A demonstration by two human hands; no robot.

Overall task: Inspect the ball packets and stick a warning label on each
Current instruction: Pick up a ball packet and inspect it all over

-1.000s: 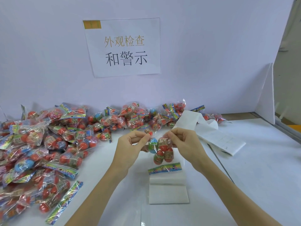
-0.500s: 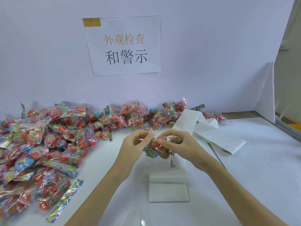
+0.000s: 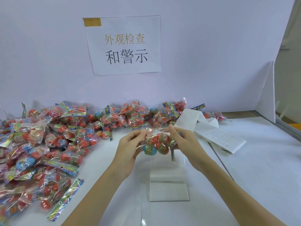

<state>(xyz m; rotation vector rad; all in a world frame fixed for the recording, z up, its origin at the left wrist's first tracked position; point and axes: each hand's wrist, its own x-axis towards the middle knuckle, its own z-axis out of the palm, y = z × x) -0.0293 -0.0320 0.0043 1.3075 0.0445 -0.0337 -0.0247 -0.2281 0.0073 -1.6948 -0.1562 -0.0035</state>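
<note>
I hold one clear ball packet (image 3: 156,142) above the table's middle, with red balls and one blue ball inside. My left hand (image 3: 128,147) pinches its left edge between thumb and fingertips. My right hand (image 3: 184,141) grips its right side, fingers curled round the packet, and the colourful header strip hangs down below that hand. A long strip of white warning labels (image 3: 211,132) lies folded on the table just right of my right hand. A big heap of ball packets (image 3: 48,141) covers the table's left side and back.
A folded white backing sheet (image 3: 168,186) lies on the table below my hands. A paper sign (image 3: 123,44) hangs on the back wall. A white divider panel (image 3: 267,95) stands at the right, with the table's right edge (image 3: 286,132) beyond it.
The packet has been turned in my hands: its header strip hung low at first, then swung to the right side. Both hands rose slightly and stayed on it.
</note>
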